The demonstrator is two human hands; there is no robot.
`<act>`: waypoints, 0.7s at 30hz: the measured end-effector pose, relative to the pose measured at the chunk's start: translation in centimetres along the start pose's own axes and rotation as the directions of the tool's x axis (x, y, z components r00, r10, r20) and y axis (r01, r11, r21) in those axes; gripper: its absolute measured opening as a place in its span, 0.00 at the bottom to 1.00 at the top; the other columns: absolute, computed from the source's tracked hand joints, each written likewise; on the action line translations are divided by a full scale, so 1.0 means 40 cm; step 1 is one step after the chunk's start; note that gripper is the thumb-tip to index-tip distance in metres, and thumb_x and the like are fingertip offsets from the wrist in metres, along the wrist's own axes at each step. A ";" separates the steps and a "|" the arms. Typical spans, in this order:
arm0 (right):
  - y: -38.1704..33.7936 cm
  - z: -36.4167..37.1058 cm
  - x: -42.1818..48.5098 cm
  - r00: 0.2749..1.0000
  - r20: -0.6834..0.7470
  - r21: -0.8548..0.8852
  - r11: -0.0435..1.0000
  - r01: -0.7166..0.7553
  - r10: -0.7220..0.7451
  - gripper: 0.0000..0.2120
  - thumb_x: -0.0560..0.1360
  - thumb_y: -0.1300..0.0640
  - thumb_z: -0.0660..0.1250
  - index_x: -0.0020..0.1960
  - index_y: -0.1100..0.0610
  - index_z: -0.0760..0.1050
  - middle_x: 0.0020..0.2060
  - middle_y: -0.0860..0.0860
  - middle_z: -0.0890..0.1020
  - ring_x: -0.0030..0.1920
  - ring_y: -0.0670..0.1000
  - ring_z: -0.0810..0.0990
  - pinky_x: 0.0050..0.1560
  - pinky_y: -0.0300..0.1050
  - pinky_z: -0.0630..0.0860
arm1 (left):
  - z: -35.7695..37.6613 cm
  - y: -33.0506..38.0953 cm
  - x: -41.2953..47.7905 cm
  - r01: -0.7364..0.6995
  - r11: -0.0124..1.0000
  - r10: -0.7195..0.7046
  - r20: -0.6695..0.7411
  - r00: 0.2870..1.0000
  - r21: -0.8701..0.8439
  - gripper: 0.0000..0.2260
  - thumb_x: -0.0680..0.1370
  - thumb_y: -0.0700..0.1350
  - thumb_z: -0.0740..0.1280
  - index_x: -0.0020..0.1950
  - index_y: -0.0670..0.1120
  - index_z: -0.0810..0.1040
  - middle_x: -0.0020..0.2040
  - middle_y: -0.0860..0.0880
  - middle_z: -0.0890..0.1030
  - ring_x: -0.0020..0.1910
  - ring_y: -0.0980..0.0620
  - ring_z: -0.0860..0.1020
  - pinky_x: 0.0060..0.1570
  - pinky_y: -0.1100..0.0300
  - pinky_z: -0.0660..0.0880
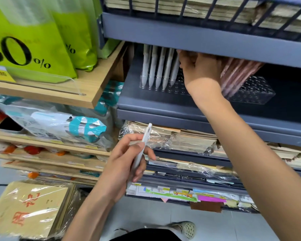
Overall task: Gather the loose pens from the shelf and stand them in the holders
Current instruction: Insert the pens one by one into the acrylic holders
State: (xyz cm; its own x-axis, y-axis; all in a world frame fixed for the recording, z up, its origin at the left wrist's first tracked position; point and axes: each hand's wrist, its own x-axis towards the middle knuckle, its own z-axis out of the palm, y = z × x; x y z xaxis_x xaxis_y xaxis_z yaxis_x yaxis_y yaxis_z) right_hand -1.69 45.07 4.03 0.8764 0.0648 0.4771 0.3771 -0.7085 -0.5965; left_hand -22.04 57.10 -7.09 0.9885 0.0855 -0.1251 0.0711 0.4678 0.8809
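My left hand (127, 159) grips a white pen (142, 145) below the blue-grey shelf (163, 105), its cap end pointing up. A clear holder (174, 87) on that shelf has several white pens (156, 66) standing in its left holes. My right hand (200, 68) reaches into the shelf, fingers around the top of the rightmost white pen. To its right a second clear holder (254, 91) carries several pink pens (236, 75) that lean left against my wrist. My fingertips are hidden under the shelf above.
The upper blue shelf's front edge (198, 39) hangs low over the pens. Wrapped notebook stacks (181, 138) fill the shelves below. Green bags (33, 40) stand on a wooden shelf (87, 87) at the left. Wrapped brown booklets (28, 209) lie at bottom left. My shoe (184, 228) is on the floor.
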 end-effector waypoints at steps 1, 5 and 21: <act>-0.001 0.003 0.004 1.000 0.000 -0.022 1.000 -0.003 0.003 0.23 0.80 0.42 0.59 0.66 0.58 0.73 0.61 0.57 0.79 0.63 0.59 0.74 0.63 0.46 0.67 | -0.002 -0.001 0.002 -0.022 1.000 0.022 -0.014 1.000 0.008 0.05 0.78 0.42 0.65 0.53 0.43 0.73 0.41 0.39 0.81 0.22 0.52 0.64 0.21 0.64 0.61; 0.008 0.011 0.006 1.000 0.009 0.020 1.000 -0.012 0.011 0.21 0.79 0.42 0.60 0.59 0.58 0.77 0.52 0.54 0.83 0.58 0.56 0.78 0.56 0.40 0.69 | -0.001 -0.001 0.011 -0.087 0.996 0.089 -0.051 0.995 0.036 0.06 0.77 0.43 0.67 0.52 0.43 0.73 0.44 0.42 0.81 0.23 0.52 0.66 0.22 0.64 0.62; 0.050 -0.070 -0.260 0.863 0.504 0.499 0.813 -0.299 0.008 0.04 0.72 0.57 0.74 0.43 0.58 0.83 0.35 0.52 0.83 0.31 0.42 0.74 0.32 0.34 0.71 | 0.050 -0.017 0.057 -0.153 0.986 0.153 0.001 0.988 0.067 0.01 0.75 0.39 0.64 0.46 0.44 0.75 0.39 0.43 0.79 0.23 0.52 0.66 0.22 0.64 0.62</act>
State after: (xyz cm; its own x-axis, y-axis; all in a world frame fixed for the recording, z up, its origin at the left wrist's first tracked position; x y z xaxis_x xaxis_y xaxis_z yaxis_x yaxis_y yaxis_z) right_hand -10.91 41.00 -0.32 0.9109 0.4045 0.0815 0.1936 -0.2446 -0.9501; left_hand -19.58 55.19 -7.06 0.9878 0.1550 0.0115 -0.0717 0.3889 0.9185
